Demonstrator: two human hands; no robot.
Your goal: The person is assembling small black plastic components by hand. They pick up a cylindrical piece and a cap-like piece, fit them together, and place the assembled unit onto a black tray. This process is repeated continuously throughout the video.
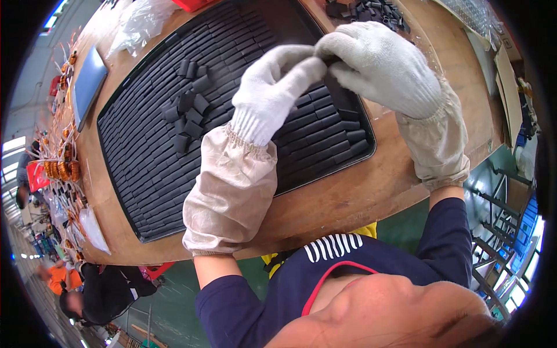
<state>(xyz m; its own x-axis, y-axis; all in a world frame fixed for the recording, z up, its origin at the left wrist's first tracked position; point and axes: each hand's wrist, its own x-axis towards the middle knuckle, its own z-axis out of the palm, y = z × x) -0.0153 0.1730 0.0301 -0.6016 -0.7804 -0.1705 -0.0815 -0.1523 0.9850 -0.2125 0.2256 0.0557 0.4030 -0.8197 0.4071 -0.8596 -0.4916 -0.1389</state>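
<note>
My left hand (272, 81), in a white knit glove, reaches over a large black tray (371, 124). Its thumb and fingertips close to a pinch and meet the fingertips of my right hand (383, 64), gloved the same way. Whatever lies between the fingertips is small and dark or hidden, so I cannot make it out. Short black tubes (156, 151) lie side by side in rows across most of the tray. A loose heap of black tubes (188, 104) rests on top of them, left of my left hand. Beige sleeve covers wrap both forearms.
More black tubes (377, 14) are piled on the wooden table (325, 203) beyond my right hand. Clear plastic bags (139, 26) and a blue panel (90, 84) sit left of the tray. Copper-wound coils (61, 170) line the left edge; people are farther off.
</note>
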